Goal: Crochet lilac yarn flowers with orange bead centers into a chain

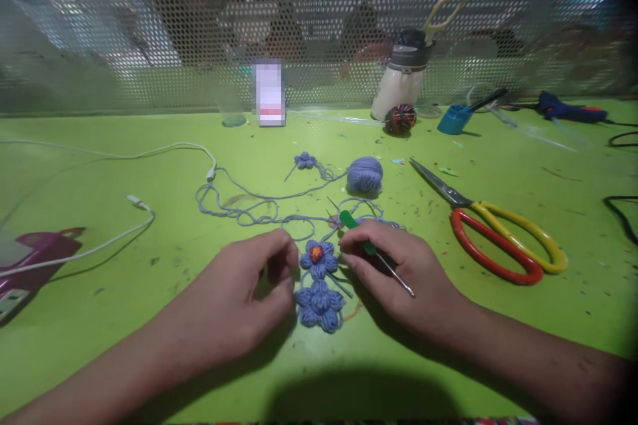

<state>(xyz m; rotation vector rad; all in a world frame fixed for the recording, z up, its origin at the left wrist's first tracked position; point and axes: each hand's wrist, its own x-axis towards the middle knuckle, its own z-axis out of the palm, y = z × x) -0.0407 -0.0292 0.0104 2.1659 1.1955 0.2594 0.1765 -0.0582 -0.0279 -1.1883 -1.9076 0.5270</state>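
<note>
Two crocheted blue-purple flowers lie in a column on the green table between my hands. The upper flower (319,259) has an orange-red centre; the lower flower (320,306) is plain, and yarn strands run beside them. My left hand (244,295) rests at the upper flower's left edge, fingers curled, with a gap between thumb and fingers and nothing visible in it. In my right hand (393,265) is a crochet hook (396,275), its green handle pointing away and its metal shaft crossing the palm side. That hand's thumb and index tips are close to the upper flower's right petals.
Beyond the hands are a blue yarn ball (365,175), looped yarn and a small flower (305,160). Large scissors (498,232) lie at right, with a glue gun (571,108) behind. A bottle (401,80), multicoloured yarn ball (400,119) and phone (269,93) stand along the perforated panel.
</note>
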